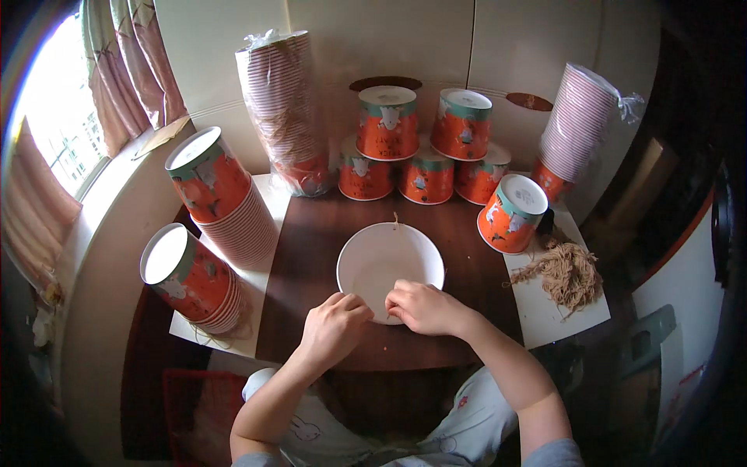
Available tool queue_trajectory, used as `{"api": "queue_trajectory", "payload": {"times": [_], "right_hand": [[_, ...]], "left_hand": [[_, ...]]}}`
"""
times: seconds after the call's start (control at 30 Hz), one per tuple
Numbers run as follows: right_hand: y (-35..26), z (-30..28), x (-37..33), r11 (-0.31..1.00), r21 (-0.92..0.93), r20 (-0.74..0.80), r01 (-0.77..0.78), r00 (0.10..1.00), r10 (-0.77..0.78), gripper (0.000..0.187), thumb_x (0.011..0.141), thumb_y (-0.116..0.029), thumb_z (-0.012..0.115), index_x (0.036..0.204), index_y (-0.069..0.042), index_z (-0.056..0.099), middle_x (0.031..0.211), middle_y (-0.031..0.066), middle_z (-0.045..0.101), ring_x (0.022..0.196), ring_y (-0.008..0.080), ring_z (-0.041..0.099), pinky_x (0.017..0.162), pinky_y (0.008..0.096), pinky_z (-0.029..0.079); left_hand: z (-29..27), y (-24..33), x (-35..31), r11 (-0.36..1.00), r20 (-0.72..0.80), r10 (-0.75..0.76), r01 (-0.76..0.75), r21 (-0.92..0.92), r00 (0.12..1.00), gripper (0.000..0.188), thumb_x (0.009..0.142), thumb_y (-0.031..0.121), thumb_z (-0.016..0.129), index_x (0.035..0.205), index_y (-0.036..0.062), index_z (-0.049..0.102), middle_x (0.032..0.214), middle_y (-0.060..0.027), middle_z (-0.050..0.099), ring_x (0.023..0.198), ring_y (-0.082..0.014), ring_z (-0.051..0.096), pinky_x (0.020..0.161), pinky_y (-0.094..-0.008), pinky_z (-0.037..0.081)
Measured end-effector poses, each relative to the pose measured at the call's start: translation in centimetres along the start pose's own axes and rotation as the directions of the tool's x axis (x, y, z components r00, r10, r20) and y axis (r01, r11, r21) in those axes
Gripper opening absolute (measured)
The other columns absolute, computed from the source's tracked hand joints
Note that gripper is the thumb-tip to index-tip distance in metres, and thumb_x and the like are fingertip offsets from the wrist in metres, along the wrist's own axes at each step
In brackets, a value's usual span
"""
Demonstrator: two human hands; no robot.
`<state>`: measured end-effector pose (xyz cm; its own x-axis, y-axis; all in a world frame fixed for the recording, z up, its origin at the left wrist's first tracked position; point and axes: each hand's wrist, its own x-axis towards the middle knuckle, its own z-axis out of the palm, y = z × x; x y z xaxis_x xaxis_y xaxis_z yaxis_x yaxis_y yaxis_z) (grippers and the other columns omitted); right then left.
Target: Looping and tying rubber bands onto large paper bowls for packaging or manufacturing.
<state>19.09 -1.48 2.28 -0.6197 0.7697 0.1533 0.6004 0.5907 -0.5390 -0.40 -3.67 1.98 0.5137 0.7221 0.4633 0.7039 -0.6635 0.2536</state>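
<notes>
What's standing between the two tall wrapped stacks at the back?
Five upturned orange buckets, two above three, as the head view shows. A sixth bucket stands nearer, in front of the right stack.

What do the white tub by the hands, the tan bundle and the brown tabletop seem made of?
White tub: probably paperboard, perhaps coated, judging by its smooth, low-sheen inside. Tan bundle: likely jute-like twine, matte, with loose fibrous strands. Brown tabletop: wood or wood-look laminate, from its dark, faintly glossy surface.
</notes>
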Motion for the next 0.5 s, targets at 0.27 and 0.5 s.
{"api": "queue_trajectory", "payload": {"times": [0.27,0.5], "right_hand": [[-0.03,0.2,-0.04,1.0,0.015,0.029,-0.021,0.999,0.021,0.007,0.079,-0.01,0.054,0.083,-0.005,0.056,0.086,0.0111,0.053,0.079,0.0287,0.056,0.069,0.0361,0.046],[-0.53,0.27,0.39,0.999,0.042,0.029,-0.032,0.999,0.031,0.008,0.079,-0.011,0.052,0.079,-0.005,0.058,0.086,0.0121,0.053,0.08,0.0299,0.056,0.071,0.0381,0.046]], "left_hand": [[-0.06,0.08,0.03,1.0,0.004,0.011,-0.011,-0.015,1.0,0.01,0.064,0.006,0.059,0.073,0.0115,0.06,0.077,-0.0006,0.056,0.072,-0.0186,0.056,0.057,-0.0298,0.049],[-0.11,-0.11,-0.06,1.0,0.007,-0.01,0.011,-0.022,1.0,0.01,0.064,0.006,0.059,0.073,0.0111,0.06,0.077,-0.001,0.056,0.073,-0.0194,0.056,0.058,-0.031,0.049]]}}
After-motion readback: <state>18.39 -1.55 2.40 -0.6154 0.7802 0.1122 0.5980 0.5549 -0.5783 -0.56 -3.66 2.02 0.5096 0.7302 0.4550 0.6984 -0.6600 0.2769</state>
